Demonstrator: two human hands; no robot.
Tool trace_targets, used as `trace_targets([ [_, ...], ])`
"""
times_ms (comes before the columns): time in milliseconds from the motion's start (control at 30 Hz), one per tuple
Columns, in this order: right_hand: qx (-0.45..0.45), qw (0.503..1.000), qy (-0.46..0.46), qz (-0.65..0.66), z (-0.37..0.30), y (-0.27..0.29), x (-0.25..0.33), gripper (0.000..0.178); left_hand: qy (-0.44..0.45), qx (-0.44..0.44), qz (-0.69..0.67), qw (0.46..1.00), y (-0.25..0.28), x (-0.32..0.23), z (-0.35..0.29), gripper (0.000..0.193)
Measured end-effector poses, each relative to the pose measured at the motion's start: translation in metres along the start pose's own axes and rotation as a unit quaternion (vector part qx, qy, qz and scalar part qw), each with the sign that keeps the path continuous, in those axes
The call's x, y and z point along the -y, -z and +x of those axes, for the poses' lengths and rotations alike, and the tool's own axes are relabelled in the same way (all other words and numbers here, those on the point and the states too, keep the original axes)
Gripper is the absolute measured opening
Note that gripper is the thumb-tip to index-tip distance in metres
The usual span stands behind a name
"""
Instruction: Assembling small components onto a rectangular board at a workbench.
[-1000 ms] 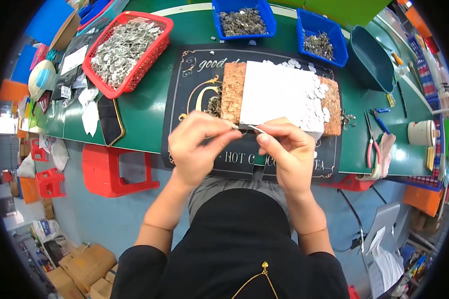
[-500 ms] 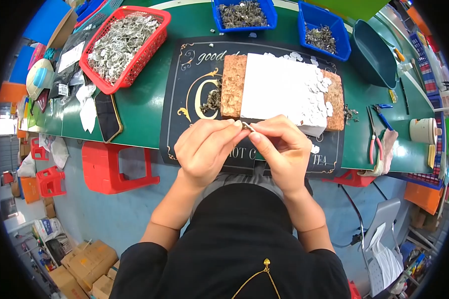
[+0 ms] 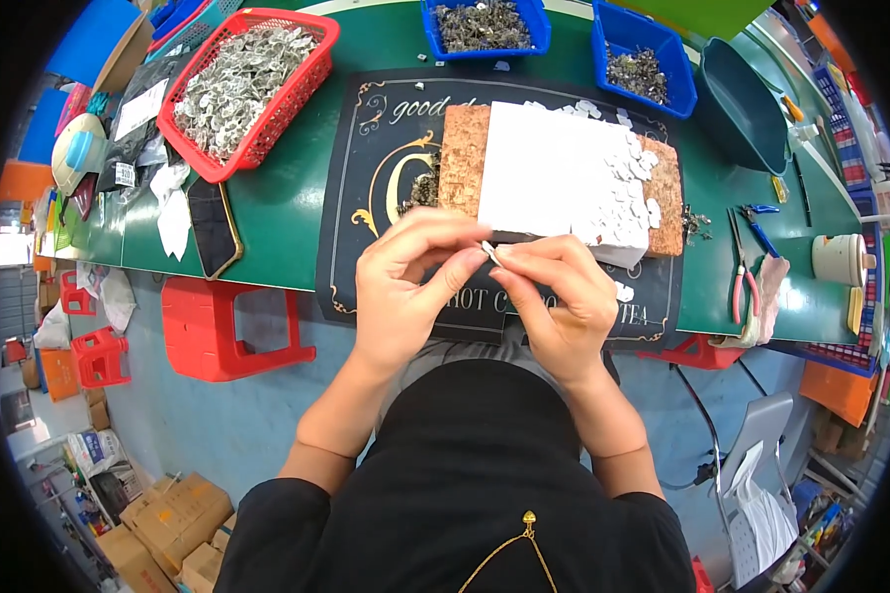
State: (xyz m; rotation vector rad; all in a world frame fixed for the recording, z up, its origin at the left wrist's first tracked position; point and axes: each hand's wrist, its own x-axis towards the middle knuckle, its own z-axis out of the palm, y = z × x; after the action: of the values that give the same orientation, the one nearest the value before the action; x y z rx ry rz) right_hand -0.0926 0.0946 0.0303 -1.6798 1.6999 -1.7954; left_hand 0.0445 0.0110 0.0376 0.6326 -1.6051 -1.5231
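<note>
Over the near edge of the dark printed mat [image 3: 341, 237] my two hands meet. Between the thumb and forefinger of my right hand [image 3: 564, 301] is a small flat white piece [image 3: 491, 254]. My left hand [image 3: 405, 282] is half curled with its forefinger raised away from the thumb. Its thumb tip lies against or right beside the piece. Just beyond my fingers, a white block [image 3: 534, 173] lies across a cork-like brown block [image 3: 462, 163]. Many small white pieces [image 3: 628, 163] are scattered over the white block's right side.
A red basket [image 3: 257, 163] of pale pieces stands at the back left, beside a phone [image 3: 215, 227]. Two blue bins [image 3: 544, 38] hold small metal parts at the back. Pliers [image 3: 740, 277], a cup [image 3: 841, 259] and a dark green tray [image 3: 742, 104] are on the right.
My left forefinger has lifted off the thumb, and that hand has turned and opened somewhat. The white piece now shows between the hands, while my right hand keeps its pinch.
</note>
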Motion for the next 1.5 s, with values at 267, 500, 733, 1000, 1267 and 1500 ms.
trace_targets([
  [267,0.033,0.999,-0.015,0.0,0.001,0.004,0.001,0.017,0.078,0.047,-0.166,0.982,-0.001,0.017,-0.004,0.012],
  [500,0.079,0.981,-0.151,0.091,0.004,0.017,0.01,0.016,0.072,0.046,-0.214,0.973,-0.005,0.01,-0.01,0.017],
  [733,0.091,0.968,-0.223,0.076,0.01,0.024,0.015,0.011,0.065,0.05,-0.077,0.994,-0.002,0.007,-0.01,0.021],
  [1000,0.112,0.98,-0.02,-0.163,0.027,0.015,-0.006,0.011,-0.187,-0.024,0.454,0.871,-0.008,0.031,0.003,0.034],
  [1267,0.069,0.985,0.004,-0.16,0.026,0.009,-0.01,0.012,-0.183,-0.021,0.499,0.847,-0.012,0.037,0.007,0.031],
  [1500,0.053,0.983,0.037,-0.174,0.023,0.008,-0.015,0.012,-0.206,-0.042,0.549,0.809,-0.013,0.039,0.01,0.03],
])
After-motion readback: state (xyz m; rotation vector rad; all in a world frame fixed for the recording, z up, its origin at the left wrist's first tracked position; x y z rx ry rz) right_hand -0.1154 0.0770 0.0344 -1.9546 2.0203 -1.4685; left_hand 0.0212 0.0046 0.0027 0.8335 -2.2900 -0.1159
